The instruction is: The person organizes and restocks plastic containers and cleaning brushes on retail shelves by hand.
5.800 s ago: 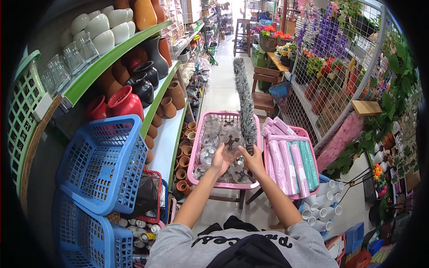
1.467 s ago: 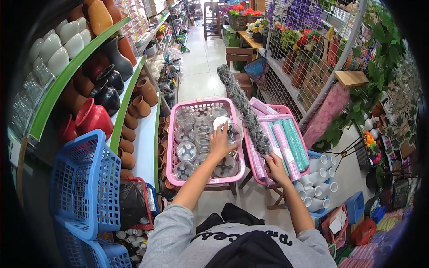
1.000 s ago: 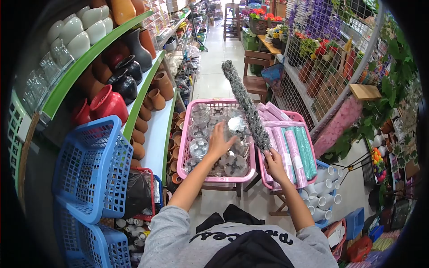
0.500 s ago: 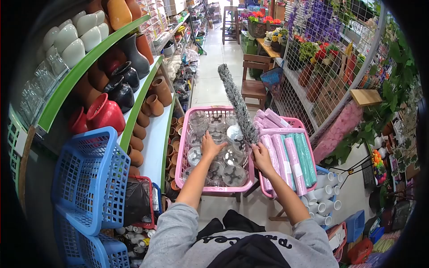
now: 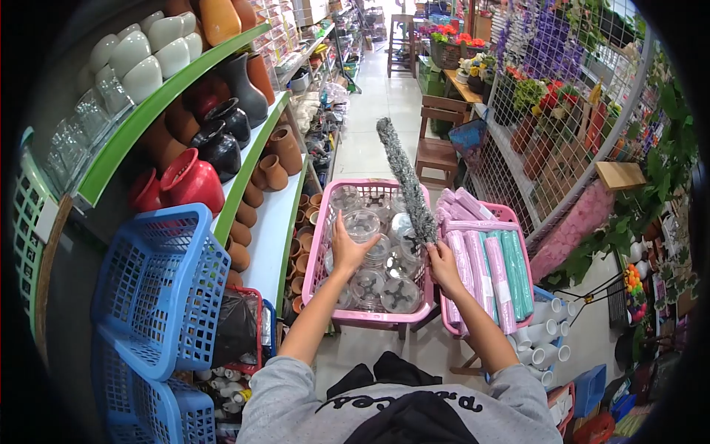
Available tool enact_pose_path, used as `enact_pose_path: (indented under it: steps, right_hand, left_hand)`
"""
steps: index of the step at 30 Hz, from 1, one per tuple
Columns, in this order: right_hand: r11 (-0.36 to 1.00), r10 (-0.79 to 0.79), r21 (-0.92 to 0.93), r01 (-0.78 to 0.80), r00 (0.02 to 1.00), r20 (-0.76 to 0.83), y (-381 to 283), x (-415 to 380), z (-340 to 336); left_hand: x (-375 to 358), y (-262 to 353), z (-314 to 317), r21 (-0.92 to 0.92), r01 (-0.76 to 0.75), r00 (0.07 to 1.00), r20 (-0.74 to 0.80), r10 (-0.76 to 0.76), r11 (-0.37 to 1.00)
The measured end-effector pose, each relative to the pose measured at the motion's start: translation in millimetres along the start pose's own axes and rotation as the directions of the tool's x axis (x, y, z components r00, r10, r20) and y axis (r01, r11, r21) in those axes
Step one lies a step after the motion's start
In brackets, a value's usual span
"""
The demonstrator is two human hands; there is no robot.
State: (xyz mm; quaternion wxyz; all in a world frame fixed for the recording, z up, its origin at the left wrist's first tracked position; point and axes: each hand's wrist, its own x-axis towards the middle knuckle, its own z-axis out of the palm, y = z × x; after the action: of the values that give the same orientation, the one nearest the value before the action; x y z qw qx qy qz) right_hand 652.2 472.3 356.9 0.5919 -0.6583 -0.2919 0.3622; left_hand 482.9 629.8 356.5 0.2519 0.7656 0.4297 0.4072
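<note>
My left hand [image 5: 350, 251] grips a clear round plastic container [image 5: 363, 224] by its sides, fingers at the left and thumb at the right. Below and around it, similar clear containers [image 5: 367, 287], some showing dark star-like shapes, fill a pink plastic basket [image 5: 381, 317]. My right hand [image 5: 444, 271] is closed round the lower end of a grey fluffy duster [image 5: 404, 176], which points up and away over the basket's right side. Beside that hand, a second pink basket [image 5: 526, 322] holds wrapped rolls [image 5: 477, 270] in pink and teal.
Shelves at left carry white bowls [image 5: 140, 78], a red vase [image 5: 194, 181] and clay pots [image 5: 274, 172]. Blue baskets [image 5: 159, 296] stand at near left. A wooden chair [image 5: 438, 152] and a wire rack [image 5: 551, 159] with artificial flowers line the right; an aisle [image 5: 367, 122] runs ahead.
My left hand has taken hold of a clear container and raised it a little above the others. The duster remains in my right hand; the view has shifted slightly left.
</note>
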Motion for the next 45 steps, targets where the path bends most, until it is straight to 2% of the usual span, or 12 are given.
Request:
enact_pose_path:
  steps: [4,9,14,16,17,18,20,26,35,38,40,45]
  right_hand:
    - [0.989,-0.148,0.015,0.147,0.989,0.021,-24.9,-6.4,22.8]
    - [0.932,0.095,0.317,-0.178,0.961,0.258,-68.1,-14.1,56.4]
    - [0.843,0.041,0.495,-0.209,0.944,0.328,-74.2,-2.0,78.6]
    - [0.768,0.016,0.574,-0.282,0.905,0.424,-71.8,0.5,82.8]
    - [0.752,0.039,0.584,-0.306,0.905,0.423,-70.7,0.6,84.3]
    - [0.753,0.039,0.582,-0.307,0.904,0.427,-69.5,1.3,86.8]
    - [0.743,0.074,0.582,-0.331,0.905,0.42,-64.9,3.0,90.6]
    - [0.843,0.073,0.484,-0.234,0.942,0.328,-77.0,-10.1,95.5]
    - [0.997,-0.07,0.038,0.065,0.983,0.167,-75.4,-20.0,44.3]
    - [0.791,-0.347,-0.418,0.447,0.89,0.295,-57.5,-56.8,30.9]
    - [0.572,-0.464,-0.554,0.605,0.796,0.39,-53.8,-76.8,27.8]
    - [0.702,-0.418,-0.52,0.486,0.873,0.252,-64.8,-69.5,35.3]
  left_hand:
    - [-6.7,5.6,-20.7,-0.265,-0.079,0.996,0.018,0.087,0.961]
    - [-19.6,45.1,-48.9,-0.354,-0.133,0.988,0.027,0.153,0.926]
    - [-19.0,47.0,-60.5,-0.394,-0.234,0.972,-0.069,0.226,0.889]
    - [-15.1,52.4,-64.4,-0.893,-0.026,1.0,-0.025,0.009,0.449]
    - [-15.5,52.9,-68.7,-0.986,0.132,0.981,0.115,-0.155,0.104]
    - [-14.2,57.7,-79.9,-0.975,0.222,0.969,0.223,-0.107,-0.025]
    - [-10.1,46.5,-81.0,-0.888,0.444,0.892,0.45,-0.036,-0.12]
    - [-18.9,46.9,-65.1,-0.728,0.565,0.795,0.606,0.021,-0.389]
    - [14.5,30.7,-72.6,-0.734,0.558,0.787,0.616,-0.034,-0.387]
    - [35.7,27.5,-81.2,-0.822,0.512,0.801,0.562,-0.207,-0.249]
    - [49.0,22.1,-79.4,-0.803,0.48,0.859,0.512,0.004,-0.354]
    - [55.2,27.1,-60.4,-0.822,0.475,0.867,0.498,0.011,-0.314]
